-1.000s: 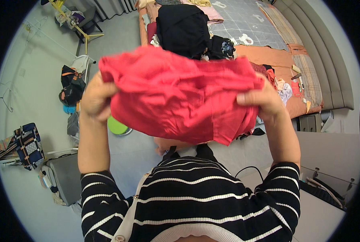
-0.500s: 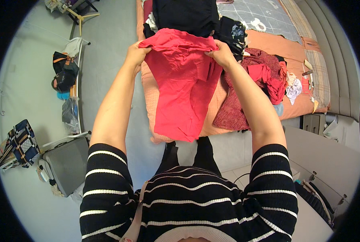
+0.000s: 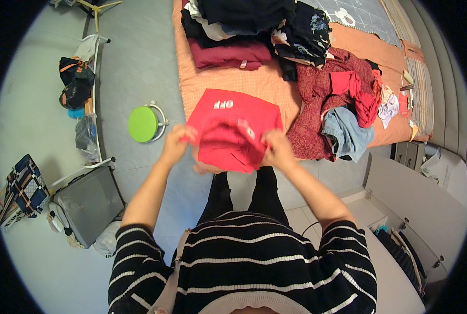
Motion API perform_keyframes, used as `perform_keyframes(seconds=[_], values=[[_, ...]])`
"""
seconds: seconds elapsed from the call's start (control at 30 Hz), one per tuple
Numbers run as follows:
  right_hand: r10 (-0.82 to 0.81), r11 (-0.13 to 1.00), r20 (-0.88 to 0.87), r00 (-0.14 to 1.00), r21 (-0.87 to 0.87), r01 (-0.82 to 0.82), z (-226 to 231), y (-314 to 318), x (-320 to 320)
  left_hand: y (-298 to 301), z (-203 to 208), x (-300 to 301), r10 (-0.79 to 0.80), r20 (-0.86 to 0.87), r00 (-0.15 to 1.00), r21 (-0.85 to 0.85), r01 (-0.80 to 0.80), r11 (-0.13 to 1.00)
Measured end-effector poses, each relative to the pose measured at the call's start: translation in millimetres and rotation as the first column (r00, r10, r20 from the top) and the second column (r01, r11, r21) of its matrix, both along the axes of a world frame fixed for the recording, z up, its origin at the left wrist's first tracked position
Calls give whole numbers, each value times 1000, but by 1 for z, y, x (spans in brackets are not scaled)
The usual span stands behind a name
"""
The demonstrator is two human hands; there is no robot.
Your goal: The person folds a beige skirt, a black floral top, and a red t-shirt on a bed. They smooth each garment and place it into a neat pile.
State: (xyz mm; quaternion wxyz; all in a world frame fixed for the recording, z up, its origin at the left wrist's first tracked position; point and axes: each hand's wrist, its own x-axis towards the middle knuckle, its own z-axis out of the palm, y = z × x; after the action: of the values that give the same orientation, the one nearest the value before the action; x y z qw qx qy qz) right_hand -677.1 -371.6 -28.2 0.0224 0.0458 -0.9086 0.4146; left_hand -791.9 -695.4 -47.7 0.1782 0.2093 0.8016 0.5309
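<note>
A red garment [image 3: 233,107] with white printing lies partly on the bed's near edge, its near side lifted and creased. Its exact kind does not show. My left hand [image 3: 175,145] pinches its left corner, slightly smeared by motion. At the opposite corner, my right hand [image 3: 276,149] grips the cloth with fingers closed. Right of it is a dark red patterned garment [image 3: 312,115], with a light blue denim piece [image 3: 348,133] and a smaller red cloth [image 3: 366,107] on top.
Folded dark clothes [image 3: 244,21] and a maroon folded garment [image 3: 228,55] are stacked farther back on the orange bedspread [image 3: 191,83]. A green round stool [image 3: 143,124] stands left of the bed. A grey suitcase [image 3: 89,206] leans near the left wall.
Both hands have come down and nearer with the red garment, which now rests partly on the bed with its white printing showing. The green stool and denim piece have come into sight.
</note>
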Motion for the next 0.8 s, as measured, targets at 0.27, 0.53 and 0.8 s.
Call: perform_keyframes(seconds=[0.27,0.53,0.8], values=[[249,942,461,852,-320,-103,-51,-47,113,-68,-48,122,-73,468,881,-200,185,962],[80,886,656,751,-392,247,-69,-3,30,-4,-27,15,186,598,780,-169,-104,980],[-409,897,727,552,207,392,-158,11,14,37,-151,17,252,340,906,-513,-46,857]])
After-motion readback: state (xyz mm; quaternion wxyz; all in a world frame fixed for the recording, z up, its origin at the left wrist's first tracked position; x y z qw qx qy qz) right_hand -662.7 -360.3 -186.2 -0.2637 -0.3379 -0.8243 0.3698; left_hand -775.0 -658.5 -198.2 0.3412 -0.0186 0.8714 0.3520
